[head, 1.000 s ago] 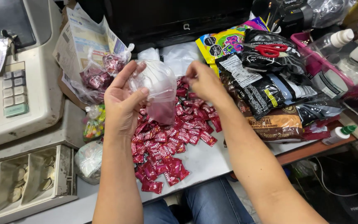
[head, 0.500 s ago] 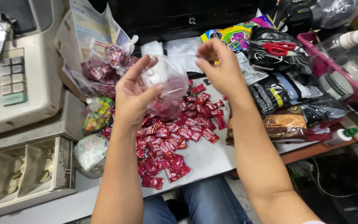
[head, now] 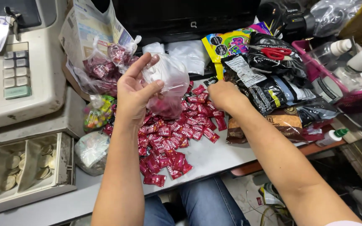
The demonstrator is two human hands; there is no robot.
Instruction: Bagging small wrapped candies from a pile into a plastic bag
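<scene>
Your left hand (head: 137, 90) holds the clear bag (head: 168, 86) raised above the red candies (head: 177, 134), fingers spread to keep its mouth open, while your right hand (head: 225, 96) reaches into the pile, its fingers hidden so I cannot tell their grip.

Cluttered grey counter (head: 214, 157), cash register (head: 17, 75) alongside.
</scene>
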